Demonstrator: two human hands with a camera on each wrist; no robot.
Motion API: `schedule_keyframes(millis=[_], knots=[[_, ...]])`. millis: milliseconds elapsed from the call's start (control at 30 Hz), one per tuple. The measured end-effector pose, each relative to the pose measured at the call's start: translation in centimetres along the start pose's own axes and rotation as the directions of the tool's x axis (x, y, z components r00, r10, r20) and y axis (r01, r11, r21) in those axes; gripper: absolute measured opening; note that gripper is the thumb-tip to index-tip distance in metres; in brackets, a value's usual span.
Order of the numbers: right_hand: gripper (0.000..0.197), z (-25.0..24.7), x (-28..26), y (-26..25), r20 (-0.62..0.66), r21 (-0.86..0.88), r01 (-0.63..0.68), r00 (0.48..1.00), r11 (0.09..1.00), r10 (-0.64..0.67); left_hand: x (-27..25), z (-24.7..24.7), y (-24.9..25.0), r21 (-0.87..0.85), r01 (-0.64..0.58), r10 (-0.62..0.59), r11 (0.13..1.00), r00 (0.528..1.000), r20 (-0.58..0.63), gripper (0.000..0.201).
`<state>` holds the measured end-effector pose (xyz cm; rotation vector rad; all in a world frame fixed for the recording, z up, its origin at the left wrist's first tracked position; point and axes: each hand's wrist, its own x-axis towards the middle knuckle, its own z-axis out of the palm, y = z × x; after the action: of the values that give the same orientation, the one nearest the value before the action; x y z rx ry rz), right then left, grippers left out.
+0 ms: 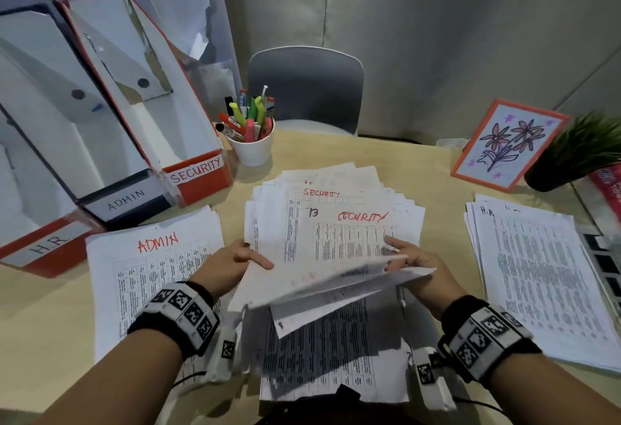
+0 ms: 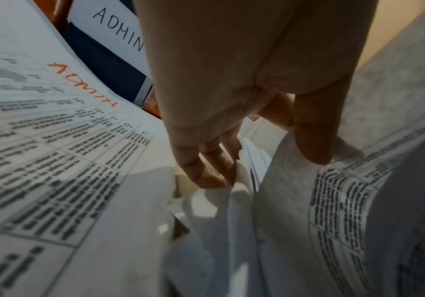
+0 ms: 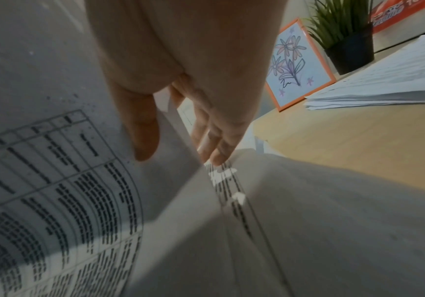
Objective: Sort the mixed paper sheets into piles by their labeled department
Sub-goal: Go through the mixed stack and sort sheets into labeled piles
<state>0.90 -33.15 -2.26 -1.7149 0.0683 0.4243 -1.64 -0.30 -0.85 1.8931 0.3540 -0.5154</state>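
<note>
Both hands hold a small bundle of printed sheets by its near edge, raised over the table's middle. My left hand pinches its left side, thumb on top. My right hand pinches the right side, thumb on the printed face and fingers behind. The bundle's far end, marked SECURITY in red, lies over the fanned SECURITY pile. The ADMIN pile lies to the left, the H.R. pile to the right. A mixed stack sits under my wrists.
Three file boxes labeled SECURITY, ADMIN and H.R. stand at the back left. A white pen cup is behind the SECURITY pile. A framed flower drawing and a potted plant stand at the back right.
</note>
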Motion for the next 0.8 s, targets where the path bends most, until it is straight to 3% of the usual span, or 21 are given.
schedule_keyframes(millis=[67,167,267,400,467,600,700,800], knots=[[0.048,0.3,0.3,0.0,0.026,-0.006,-0.014,1.000,1.000,0.014,-0.1,-0.1,0.0,0.023,-0.045,0.045,0.999,0.999,0.024,0.018],[0.008,0.6,0.6,-0.5,-0.002,0.064,-0.063,0.998,0.996,0.063,-0.2,-0.1,0.2,0.024,-0.064,0.063,0.998,0.998,0.030,0.021],[0.024,0.9,0.7,-1.0,-0.060,0.016,-0.053,0.997,0.998,0.053,-0.3,-0.2,0.1,0.003,-0.071,0.071,0.997,0.997,0.031,0.034],[0.031,1.3,0.8,-1.4,-0.141,0.122,-0.118,0.981,0.985,0.135,-0.6,0.5,1.1,-0.007,-0.076,0.076,0.997,0.997,-0.021,0.041],[0.025,1.3,1.1,-1.2,-0.141,0.070,-0.126,0.981,0.989,0.135,-0.4,0.7,1.2,0.005,-0.053,0.053,0.999,0.995,-0.079,0.071],[0.017,1.5,1.4,-1.6,-0.160,-0.019,-0.130,0.979,0.991,0.125,-0.6,1.6,1.4,0.062,-0.079,0.083,0.995,0.994,-0.069,0.101],[0.017,1.8,1.0,-3.3,-0.201,-0.041,-0.039,0.979,0.998,0.030,-0.8,2.0,2.1,0.039,-0.147,0.151,0.988,0.978,-0.147,0.074],[0.008,2.2,0.3,-6.1,-0.260,-0.100,0.128,0.954,0.987,-0.150,-0.7,2.0,3.3,0.061,-0.268,0.274,0.961,0.912,-0.306,0.050]])
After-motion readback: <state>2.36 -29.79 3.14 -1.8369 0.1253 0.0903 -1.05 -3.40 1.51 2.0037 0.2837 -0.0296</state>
